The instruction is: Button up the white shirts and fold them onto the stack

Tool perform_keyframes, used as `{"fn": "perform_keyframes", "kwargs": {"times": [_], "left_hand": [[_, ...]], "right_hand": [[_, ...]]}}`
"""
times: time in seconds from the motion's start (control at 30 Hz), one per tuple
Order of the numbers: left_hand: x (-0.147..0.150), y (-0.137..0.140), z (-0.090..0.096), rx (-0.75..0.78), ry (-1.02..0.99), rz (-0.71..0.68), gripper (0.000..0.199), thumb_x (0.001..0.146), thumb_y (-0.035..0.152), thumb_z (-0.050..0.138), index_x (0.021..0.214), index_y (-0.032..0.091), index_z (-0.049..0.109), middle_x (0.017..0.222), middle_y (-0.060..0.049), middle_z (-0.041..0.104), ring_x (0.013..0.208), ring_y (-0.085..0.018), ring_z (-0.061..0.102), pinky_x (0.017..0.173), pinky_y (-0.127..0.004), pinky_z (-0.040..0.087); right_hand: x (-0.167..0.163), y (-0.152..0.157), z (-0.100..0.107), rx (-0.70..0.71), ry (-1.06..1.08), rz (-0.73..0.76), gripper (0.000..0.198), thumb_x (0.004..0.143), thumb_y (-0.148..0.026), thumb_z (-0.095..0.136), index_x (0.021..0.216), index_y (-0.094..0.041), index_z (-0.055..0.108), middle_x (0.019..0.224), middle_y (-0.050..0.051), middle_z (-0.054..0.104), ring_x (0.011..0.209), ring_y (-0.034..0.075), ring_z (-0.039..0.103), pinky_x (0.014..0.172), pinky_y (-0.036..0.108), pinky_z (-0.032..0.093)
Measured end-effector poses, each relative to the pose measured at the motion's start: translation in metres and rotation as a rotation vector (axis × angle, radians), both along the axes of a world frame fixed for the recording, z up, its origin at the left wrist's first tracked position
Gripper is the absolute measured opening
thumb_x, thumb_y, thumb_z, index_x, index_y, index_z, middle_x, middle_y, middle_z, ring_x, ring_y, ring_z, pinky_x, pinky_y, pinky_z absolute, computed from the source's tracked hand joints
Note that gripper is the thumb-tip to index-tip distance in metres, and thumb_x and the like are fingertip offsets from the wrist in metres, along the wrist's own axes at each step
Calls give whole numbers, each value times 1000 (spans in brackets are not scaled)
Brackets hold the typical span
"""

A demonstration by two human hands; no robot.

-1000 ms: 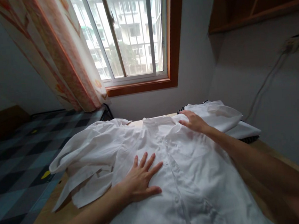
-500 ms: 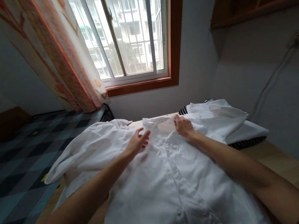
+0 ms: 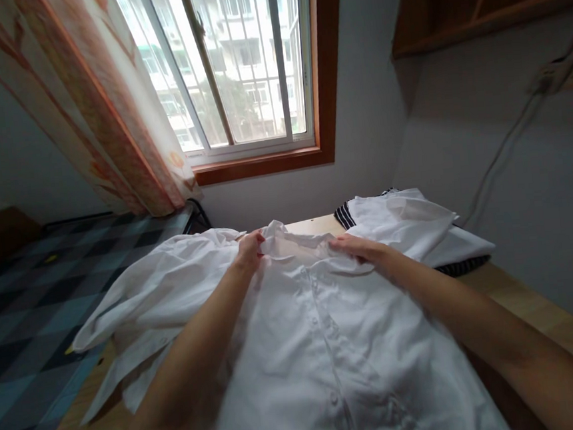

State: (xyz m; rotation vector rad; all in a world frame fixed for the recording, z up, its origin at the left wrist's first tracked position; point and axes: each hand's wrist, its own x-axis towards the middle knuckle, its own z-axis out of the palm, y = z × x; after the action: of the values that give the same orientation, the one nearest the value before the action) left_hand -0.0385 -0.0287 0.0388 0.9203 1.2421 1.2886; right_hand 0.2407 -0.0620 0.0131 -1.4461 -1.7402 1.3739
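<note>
A white button-up shirt (image 3: 287, 335) lies front side up before me, its button placket running down the middle and its collar at the far end. My left hand (image 3: 250, 250) is closed on the cloth at the left of the collar. At the collar's right side, my right hand (image 3: 357, 245) pinches the fabric, and the neckline stretches between the two hands. Another piece of white clothing (image 3: 172, 278) lies loosely bunched at the left, partly behind my left forearm.
Under the clothes is a light wooden table (image 3: 520, 308). Folded white clothes (image 3: 407, 221) with black-and-white striped cloth (image 3: 344, 215) are stacked at the back right. A checked bed (image 3: 20, 332) stands left, beside a curtain (image 3: 122, 122). A wooden shelf (image 3: 490, 23) hangs upper right.
My left hand was open above the shirt and has moved left and farther away onto the collar, closing on it. The collar is now lifted and spread between both hands.
</note>
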Motion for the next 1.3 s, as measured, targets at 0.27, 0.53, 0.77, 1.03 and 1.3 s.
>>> {"fn": "perform_keyframes", "kwargs": {"times": [0.27,0.53,0.77,1.03,1.3], "left_hand": [[-39,-24,37,146,114,156,28,51,25,50,75,16,60,59,1,52,54,-13,49,53,-24,40],[-56,-39,54,510,814,226,46,58,52,71,88,17,74,61,1,61,59,-13,50,59,-24,37],[-77,-43,58,408,911,-134,37,54,50,77,70,17,75,63,-2,69,59,-16,57,56,-25,39],[-49,-55,64,678,858,530,26,72,42,70,75,16,72,61,1,65,59,-14,56,60,-24,40],[-30,-75,50,707,1375,535,23,86,31,56,100,16,68,99,-14,66,98,-31,58,83,-39,40]], "right_hand": [[21,0,22,70,-67,116,18,64,-23,66,80,-17,60,68,0,59,61,14,55,53,22,43],[38,0,81,618,-402,-40,29,65,-37,71,69,-20,49,67,-4,49,63,12,45,56,23,31],[58,-13,105,445,-428,271,32,60,-40,74,72,-19,53,71,-3,51,67,13,47,58,23,32],[30,-33,90,1027,-1074,-437,18,85,-13,45,80,-14,63,88,13,64,85,24,56,71,32,34],[47,-26,78,568,-467,-423,10,68,-17,64,78,-17,65,74,3,66,70,17,58,61,24,38]]}}
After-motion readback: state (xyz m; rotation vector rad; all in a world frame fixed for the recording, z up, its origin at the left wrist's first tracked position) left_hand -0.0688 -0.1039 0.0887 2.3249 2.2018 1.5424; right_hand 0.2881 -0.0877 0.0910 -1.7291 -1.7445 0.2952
